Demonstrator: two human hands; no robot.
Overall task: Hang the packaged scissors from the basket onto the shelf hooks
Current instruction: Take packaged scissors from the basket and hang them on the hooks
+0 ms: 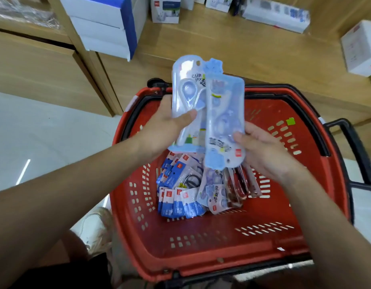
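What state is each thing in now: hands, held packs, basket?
left hand: grips the left pack, thumb on its front.
left pack: upright above the red basket, hang hole on top.
right hand: grips the right pack by its lower end.
right pack: upright, overlapping the left pack, print upside down.
red basket: below the hands, partly filled.
loose packs: piled toward the red basket's far end.

Light wood shelving point(242, 44) across the back, drawer-front cabinet point(34, 65) on the left. White-and-blue boxes point(105, 24) stacked on the ledge, more white boxes point(359, 46) far right. Pale glossy floor point(45, 138) with a streak of light reflection point(23, 172).
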